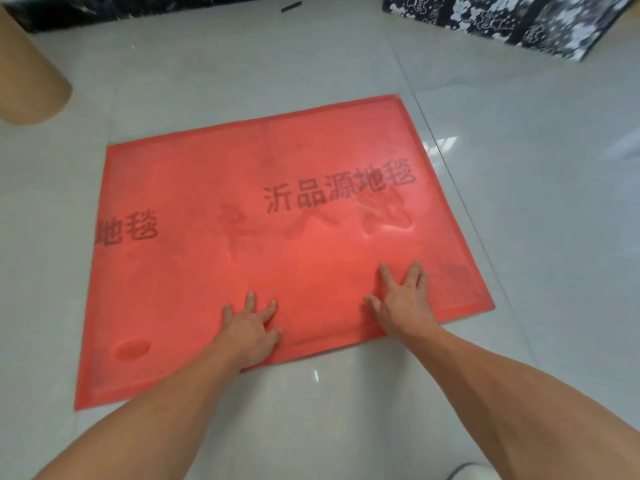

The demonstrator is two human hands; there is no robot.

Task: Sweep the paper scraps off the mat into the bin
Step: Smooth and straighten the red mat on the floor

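A red mat (207, 188) with dark printed characters lies flat on the pale tiled floor, turned a little counter-clockwise. My left hand (251, 327) rests palm down on the mat's near edge, fingers spread. My right hand (403, 301) lies flat on the mat to the right of it, fingers straight and spread, pointing away from me. No paper scraps show on the mat, and no bin is in view.
A brown cardboard cylinder (24, 64) stands at the far left. Black-and-white patterned boxes (519, 19) sit at the far right, and a dark strip (138, 8) runs along the back. A shoe tip (467, 471) shows at the bottom edge.
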